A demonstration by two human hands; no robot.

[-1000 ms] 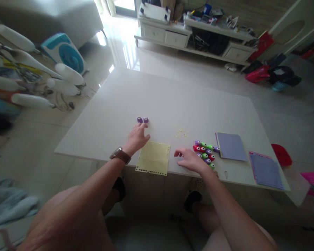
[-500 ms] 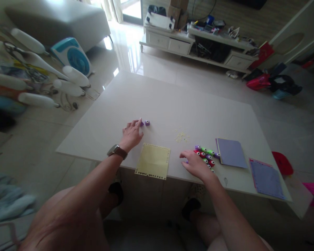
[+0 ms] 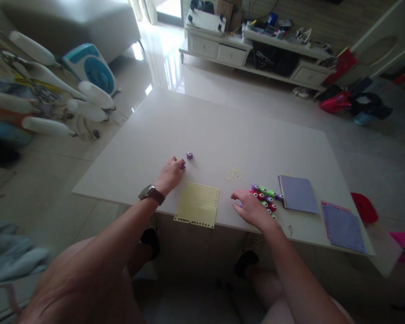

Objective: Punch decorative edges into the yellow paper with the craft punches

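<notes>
My left hand [image 3: 171, 173], a watch on its wrist, is closed around a small purple paper punch [image 3: 182, 166] beside the upper left corner of a yellow sheet [image 3: 198, 204]. Dark punched shapes line the sheet's lower edge, and smaller ones run along other edges. Just beyond that hand stands another purple punch [image 3: 189, 155]. My right hand [image 3: 249, 207] rests on the table with thumb and fingers apart; a bit of purple shows beneath it. Touching or close to its right side is a cluster of red, green and purple punches [image 3: 262, 196], partly hidden by the hand.
Yellow paper bits [image 3: 235, 173] lie scattered on the white table [image 3: 216, 126]. To the right are a stack of purple paper [image 3: 299, 194] and another stack [image 3: 343, 226] with punched edges. A blue-and-white fan [image 3: 89, 67] stands on the floor at left.
My left hand has drawn back slightly toward the yellow sheet, its fingers now curled around one purple punch, which has come away from the other. My right hand stays in place.
</notes>
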